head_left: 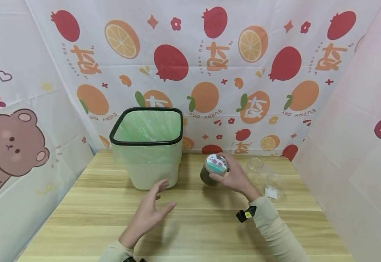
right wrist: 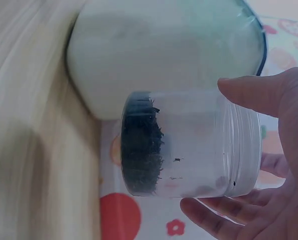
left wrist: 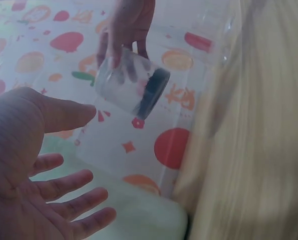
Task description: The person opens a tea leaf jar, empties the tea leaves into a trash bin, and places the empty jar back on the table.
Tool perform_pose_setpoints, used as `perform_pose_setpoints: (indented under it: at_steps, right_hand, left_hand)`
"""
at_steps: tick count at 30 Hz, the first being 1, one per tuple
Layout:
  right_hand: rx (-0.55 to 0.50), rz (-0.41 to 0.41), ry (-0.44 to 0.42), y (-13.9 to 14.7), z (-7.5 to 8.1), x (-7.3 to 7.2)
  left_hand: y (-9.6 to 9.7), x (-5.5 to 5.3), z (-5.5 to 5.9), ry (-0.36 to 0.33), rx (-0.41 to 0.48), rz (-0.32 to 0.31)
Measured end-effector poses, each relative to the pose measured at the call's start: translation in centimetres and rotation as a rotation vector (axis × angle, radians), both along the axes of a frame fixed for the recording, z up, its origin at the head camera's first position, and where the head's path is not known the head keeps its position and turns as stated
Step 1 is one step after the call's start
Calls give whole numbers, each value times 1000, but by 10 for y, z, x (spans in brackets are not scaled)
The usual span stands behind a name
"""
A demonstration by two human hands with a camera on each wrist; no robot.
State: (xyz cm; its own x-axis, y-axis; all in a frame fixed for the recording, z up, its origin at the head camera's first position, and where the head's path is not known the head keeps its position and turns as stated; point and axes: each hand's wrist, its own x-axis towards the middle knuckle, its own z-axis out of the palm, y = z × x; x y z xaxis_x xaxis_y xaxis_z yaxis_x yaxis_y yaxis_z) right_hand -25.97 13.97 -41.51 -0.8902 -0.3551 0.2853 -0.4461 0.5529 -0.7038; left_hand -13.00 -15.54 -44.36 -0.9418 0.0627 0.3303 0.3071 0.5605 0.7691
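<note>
Bin [head_left: 152, 174] obstructs the rear left of the worktop [head_left: 198, 236]. Passage exists between bin and jar [head_left: 207, 178], the latter gripped by the right hand [head_left: 234, 175]. Transparent containers (faint to the eye) [head_left: 277, 181] obstruct right of that hand. Near middle affords passage.

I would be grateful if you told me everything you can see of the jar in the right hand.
The jar is a clear cylinder, seemingly plastic, with its lid on; the lid's top shows pink flowers over white and teal. Dark, shredded-looking contents lie in the lower part, with a few dark specks on the wall above. The right hand grips it near the lid, holding it lid-up, clear of the table, right of the bin. What the contents are is unclear.
</note>
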Motion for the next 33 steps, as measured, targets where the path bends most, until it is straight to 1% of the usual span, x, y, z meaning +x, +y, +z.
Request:
perform_pose_setpoints:
  at_steps: [5, 11, 15, 19, 23, 28, 33]
  right_hand:
    - [-29, 35, 17, -2, 12, 9]
    - [-62, 76, 53, -6, 25, 22]
    - [-84, 136, 92, -10, 32, 29]
    - [-98, 180, 114, -14, 37, 36]
    - [-104, 190, 115, -16, 40, 42]
    - [-103, 210, 111, -17, 42, 48]
    - [-105, 216, 101, -18, 44, 54]
  left_hand:
    - [11, -7, 8, 12, 4, -35]
    - [27, -16, 18, 18, 21, -101]
    - [38, -20, 23, 25, 22, -110]
    - [45, -24, 26, 27, 29, -119]
    - [51, -26, 28, 31, 46, -141]
    - [54, -27, 28, 41, 53, -145]
    - [57, -28, 27, 42, 61, -167]
